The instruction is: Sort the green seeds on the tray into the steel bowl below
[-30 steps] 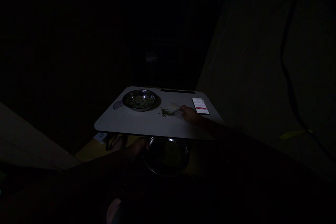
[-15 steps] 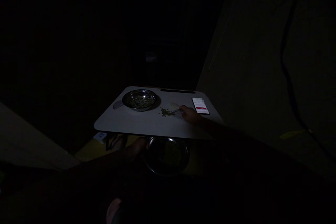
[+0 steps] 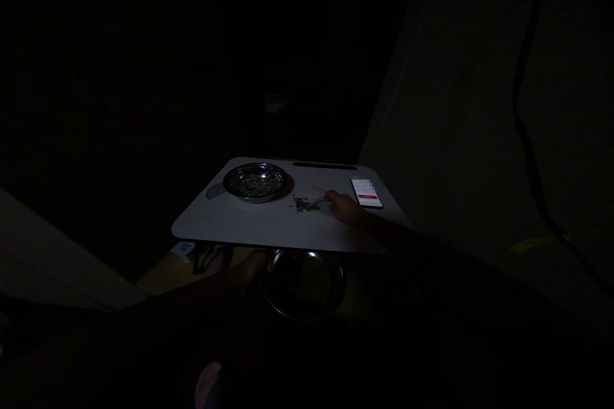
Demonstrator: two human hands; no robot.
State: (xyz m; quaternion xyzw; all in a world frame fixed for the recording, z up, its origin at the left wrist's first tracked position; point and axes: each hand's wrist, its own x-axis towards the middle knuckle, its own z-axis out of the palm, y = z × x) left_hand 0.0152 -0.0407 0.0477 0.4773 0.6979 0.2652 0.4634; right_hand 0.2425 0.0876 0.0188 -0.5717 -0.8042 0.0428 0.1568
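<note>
The scene is very dark. My right hand [image 3: 343, 206] is closed over the white table, with a slim pale tool [image 3: 322, 201] in its fingers. The tool's tip reaches a small scattered heap of green bits [image 3: 303, 204]; its exact kind is too dim to tell. A faint whitish patch [image 3: 317, 192] lies just behind it. Below the table's front edge, my left hand [image 3: 252, 265] is at the left rim of a metal bowl [image 3: 283, 310] with green bits inside. Its fingers look closed on that rim, though shadow covers most of them.
On the white table [image 3: 230, 223], a second metal bowl [image 3: 256, 197] with chopped green bits stands at the back left. A phone with a lit screen [image 3: 368, 195] lies at the right. A dark slot [image 3: 325, 166] runs along the back edge. A wall [image 3: 480, 140] rises on the right.
My right hand has shifted very slightly left and back with the pale tool. The left hand and both bowls stay in place.
</note>
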